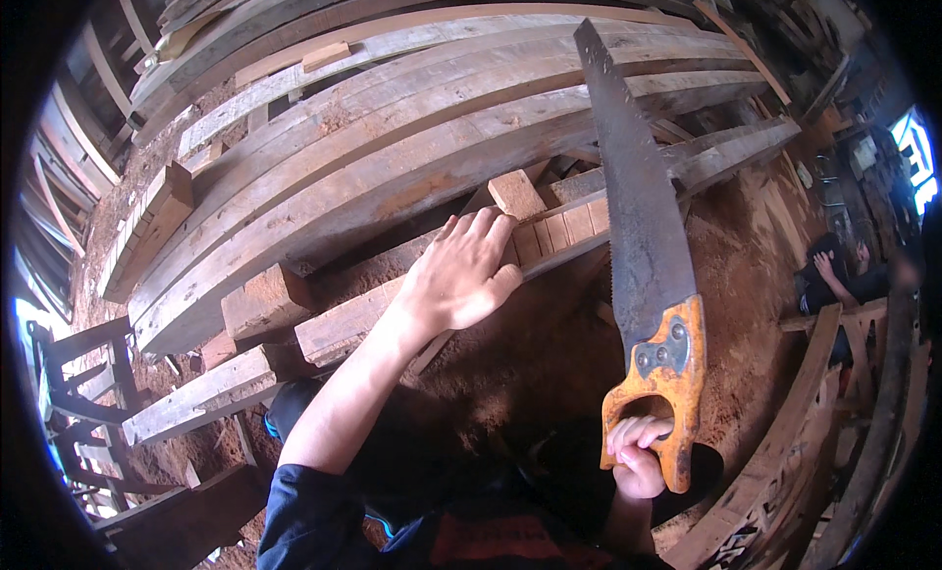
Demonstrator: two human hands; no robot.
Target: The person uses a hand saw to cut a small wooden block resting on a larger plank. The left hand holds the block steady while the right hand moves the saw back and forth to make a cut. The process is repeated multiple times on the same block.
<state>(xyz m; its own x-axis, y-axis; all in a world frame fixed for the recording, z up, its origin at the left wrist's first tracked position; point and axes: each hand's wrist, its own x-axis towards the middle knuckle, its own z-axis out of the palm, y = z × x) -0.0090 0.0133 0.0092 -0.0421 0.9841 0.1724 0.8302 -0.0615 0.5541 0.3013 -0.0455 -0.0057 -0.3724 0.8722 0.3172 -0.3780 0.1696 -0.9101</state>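
Note:
My right hand [640,452] is wrapped round the worn orange handle of a handsaw [638,187]. The saw's dark, speckled blade points up and away, its toothed edge facing left. My left hand [459,274] lies with its fingers stretched out flat on a wooden beam [353,320]. Just past its fingertips a small wood block [516,194] rests against the beam. To the right of that hand, several crosswise lines or cuts show on the beam's top [564,229]. The blade stands to the right of this marked part, and whether it touches the wood I cannot tell.
Long timbers [392,148] lie side by side beyond the beam. Short wood blocks [265,300] prop things at the left. Reddish sawdust [549,344] covers the ground. At the far right another person [829,276] sits near a wooden frame [814,403].

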